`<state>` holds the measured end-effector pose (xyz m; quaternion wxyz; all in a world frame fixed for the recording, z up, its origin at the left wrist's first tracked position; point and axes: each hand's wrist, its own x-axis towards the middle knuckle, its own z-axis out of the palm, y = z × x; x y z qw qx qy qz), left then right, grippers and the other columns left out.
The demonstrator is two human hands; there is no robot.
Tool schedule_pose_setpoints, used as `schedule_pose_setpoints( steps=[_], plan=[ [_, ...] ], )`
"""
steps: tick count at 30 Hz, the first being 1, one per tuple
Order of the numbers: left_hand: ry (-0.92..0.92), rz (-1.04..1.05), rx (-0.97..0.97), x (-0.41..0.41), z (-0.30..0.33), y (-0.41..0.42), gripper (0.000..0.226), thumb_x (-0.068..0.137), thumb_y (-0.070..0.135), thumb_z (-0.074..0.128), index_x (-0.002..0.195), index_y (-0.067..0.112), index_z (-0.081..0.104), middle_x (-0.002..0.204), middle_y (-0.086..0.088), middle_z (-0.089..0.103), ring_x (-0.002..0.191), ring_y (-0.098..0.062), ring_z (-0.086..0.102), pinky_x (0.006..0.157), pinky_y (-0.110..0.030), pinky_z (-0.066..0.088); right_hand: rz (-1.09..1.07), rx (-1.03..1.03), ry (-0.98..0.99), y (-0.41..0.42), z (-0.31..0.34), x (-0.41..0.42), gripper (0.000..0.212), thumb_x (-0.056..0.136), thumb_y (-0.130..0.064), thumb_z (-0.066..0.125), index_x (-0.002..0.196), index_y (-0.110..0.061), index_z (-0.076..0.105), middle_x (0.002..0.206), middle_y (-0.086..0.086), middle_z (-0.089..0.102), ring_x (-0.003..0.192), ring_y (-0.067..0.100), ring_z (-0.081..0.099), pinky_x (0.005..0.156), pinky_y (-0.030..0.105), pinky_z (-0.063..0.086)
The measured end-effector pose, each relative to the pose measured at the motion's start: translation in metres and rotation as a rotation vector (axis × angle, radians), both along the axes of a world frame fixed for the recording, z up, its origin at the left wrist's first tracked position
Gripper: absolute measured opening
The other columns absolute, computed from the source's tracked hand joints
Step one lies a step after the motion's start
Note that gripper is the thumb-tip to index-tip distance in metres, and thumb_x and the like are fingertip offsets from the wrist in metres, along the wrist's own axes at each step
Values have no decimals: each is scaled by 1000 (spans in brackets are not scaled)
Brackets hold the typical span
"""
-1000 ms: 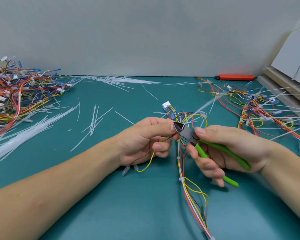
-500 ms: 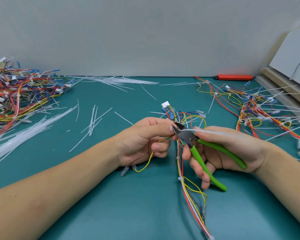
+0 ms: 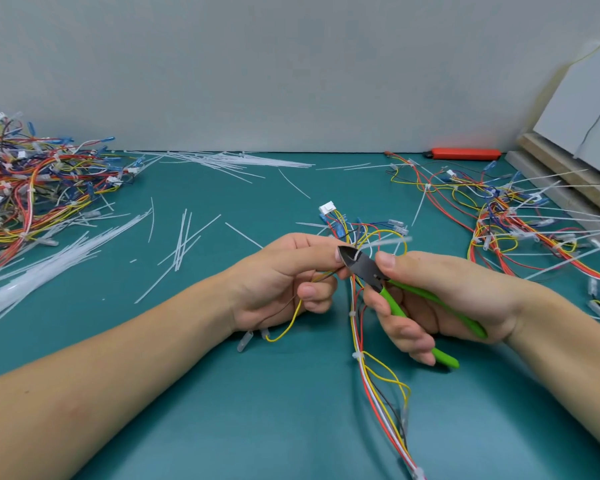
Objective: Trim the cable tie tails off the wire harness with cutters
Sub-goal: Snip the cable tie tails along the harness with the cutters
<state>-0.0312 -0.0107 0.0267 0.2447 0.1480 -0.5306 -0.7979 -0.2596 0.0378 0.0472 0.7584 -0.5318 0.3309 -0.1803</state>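
Observation:
My left hand (image 3: 284, 282) pinches a thin bundle of the wire harness (image 3: 371, 372) between thumb and fingers at the table's middle. My right hand (image 3: 440, 299) grips green-handled cutters (image 3: 364, 266), and their dark jaws sit against my left fingertips. A white cable tie tail (image 3: 383, 242), blurred, sticks out to the upper right from the jaws. The harness runs from a white connector (image 3: 327, 207) behind my hands down toward the near edge, with small white ties along it.
A heap of coloured harnesses (image 3: 32, 188) lies at the left, with cut white tails (image 3: 49, 261) strewn beside it and more tails (image 3: 229, 161) at the back. Another harness pile with long uncut tails (image 3: 520, 220) fills the right. An orange tool (image 3: 465, 153) lies by the wall.
The cutter handles opened half a second ago and have closed again. The white tail at the jaws has swung and now points up to the right. My left hand stays put.

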Motion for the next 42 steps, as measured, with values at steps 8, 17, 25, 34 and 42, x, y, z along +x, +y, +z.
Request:
schedule_pose_setpoints(
  steps=[8, 17, 25, 34, 42],
  plan=[
    [-10, -29, -5, -1, 0, 0, 16, 100, 15, 52, 86, 13, 61, 65, 11, 58, 43, 1, 38, 49, -18, 35, 38, 24, -26, -3, 0, -7, 57, 93, -61, 62, 109, -8, 74, 88, 21, 71, 71, 33, 71, 75, 46, 62],
    [-9, 19, 14, -2, 0, 2, 23, 99, 12, 50, 81, 15, 64, 62, 9, 59, 41, 1, 38, 50, -19, 30, 62, 94, -91, -6, -2, -8, 50, 96, -54, 62, 114, -8, 73, 97, 21, 74, 83, 36, 75, 80, 44, 62],
    [-14, 31, 21, -2, -1, 0, 14, 99, 13, 51, 88, 10, 59, 69, 9, 58, 42, 0, 36, 49, -18, 35, 11, 51, -49, -4, -3, -5, 45, 98, -54, 60, 106, -11, 69, 79, 13, 64, 64, 28, 63, 68, 41, 58],
    [6, 7, 40, -1, -3, -3, 11, 98, 14, 55, 91, 11, 62, 71, 8, 59, 43, 0, 37, 49, -17, 37, -7, 59, -36, -2, -2, -2, 41, 102, -55, 54, 99, -14, 62, 70, 7, 48, 53, 19, 46, 58, 31, 48],
    [-1, -2, 24, -1, -4, -3, 11, 96, 17, 56, 93, 7, 58, 72, 6, 58, 46, -3, 40, 52, -19, 39, 1, 89, -70, -4, 1, -5, 51, 91, -58, 68, 108, -10, 72, 80, 15, 65, 65, 26, 65, 67, 41, 60]
  ],
)
